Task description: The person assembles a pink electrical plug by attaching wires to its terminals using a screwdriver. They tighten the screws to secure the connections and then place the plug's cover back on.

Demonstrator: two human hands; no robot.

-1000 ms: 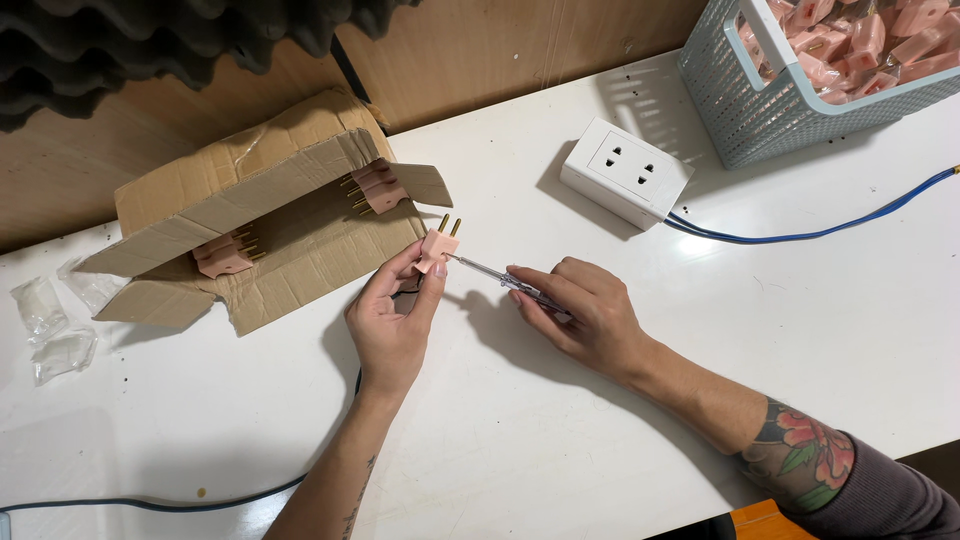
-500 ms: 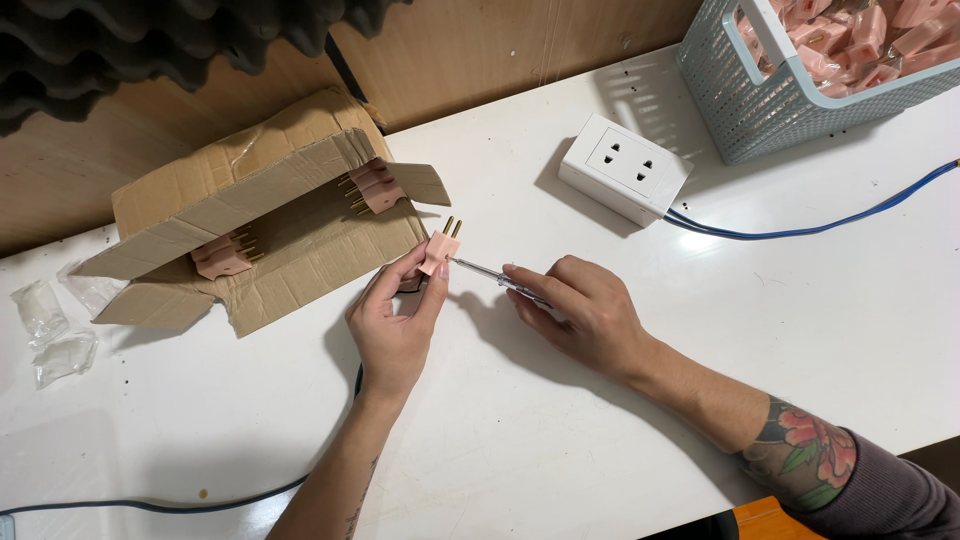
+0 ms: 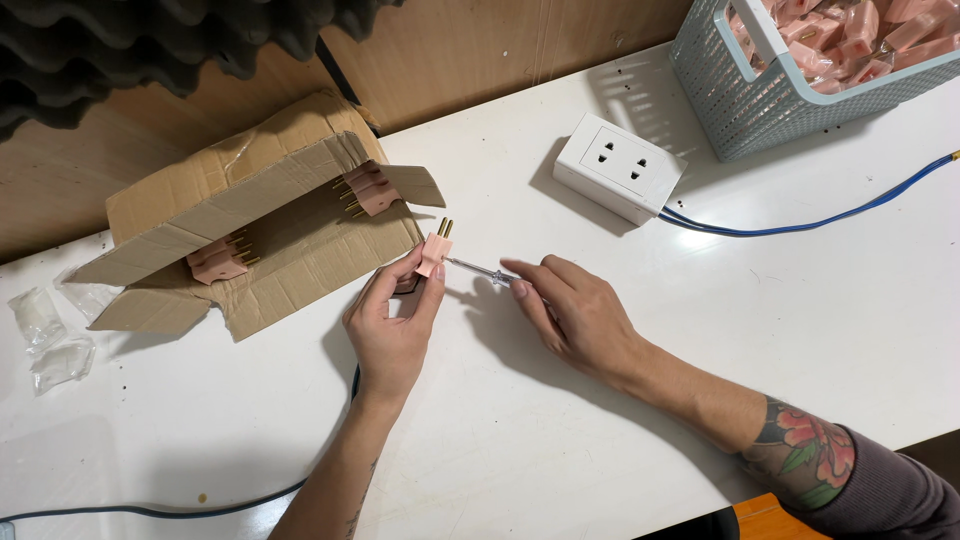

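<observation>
My left hand (image 3: 392, 322) grips a pink two-pin plug (image 3: 436, 249) with brass prongs pointing up and away, held just above the white table. My right hand (image 3: 572, 310) holds a thin screwdriver (image 3: 482, 271) whose metal tip touches the side of the plug. A dark cable (image 3: 150, 510) runs from under my left hand toward the near left edge.
An open cardboard box (image 3: 255, 230) with several pink plugs lies left of my hands. A white double socket (image 3: 618, 166) with a blue cord (image 3: 800, 222) sits behind. A grey basket (image 3: 760, 95) of pink plugs stands far right. Clear plastic bags (image 3: 55, 330) lie at left.
Both hands stay almost still; the screwdriver tip remains against the plug, with only slight finger shifts.
</observation>
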